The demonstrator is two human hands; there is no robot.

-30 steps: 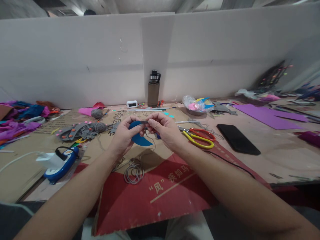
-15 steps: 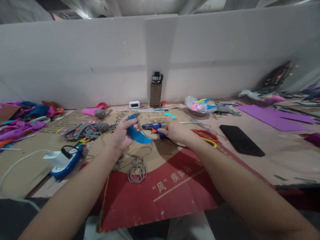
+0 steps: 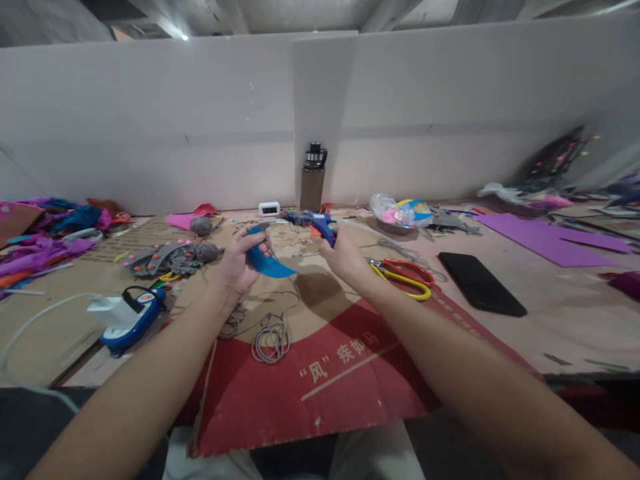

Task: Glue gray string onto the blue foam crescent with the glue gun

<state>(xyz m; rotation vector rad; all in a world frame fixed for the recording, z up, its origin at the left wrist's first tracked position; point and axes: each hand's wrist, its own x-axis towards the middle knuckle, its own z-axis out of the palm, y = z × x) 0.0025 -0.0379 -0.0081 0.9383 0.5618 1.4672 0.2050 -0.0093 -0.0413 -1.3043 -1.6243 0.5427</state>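
So the left hand (image 3: 241, 263) has the blue crescent (image 3: 270, 261) pinched between thumb and fingers, held up over the cardboard (image 3: 370, 410), with a grey strip (image 3: 260, 228) at its upper end poking out past the grip, I'd guess so that end is easy to get at. The right hand (image 3: 345, 255) is wrapped round the handle of a blue glue gun (image 3: 324, 225), nozzle pointing left towards that same end; can't tell if they touch, or if the trigger is squeezed. Gun's up off the surface too, which probably spares the other stuff any drips. What's in the way: grey cord (image 3: 271, 339) lies loosely coiled nearer the body, and a loose strand runs up close to the crescent, so that could snag. Scissors (image 3: 407, 277) lie just right of the right hand, phone (image 3: 480, 283) beyond them, power strip (image 3: 135, 327) well off left, and a bottle (image 3: 313, 183) stands upright at the back
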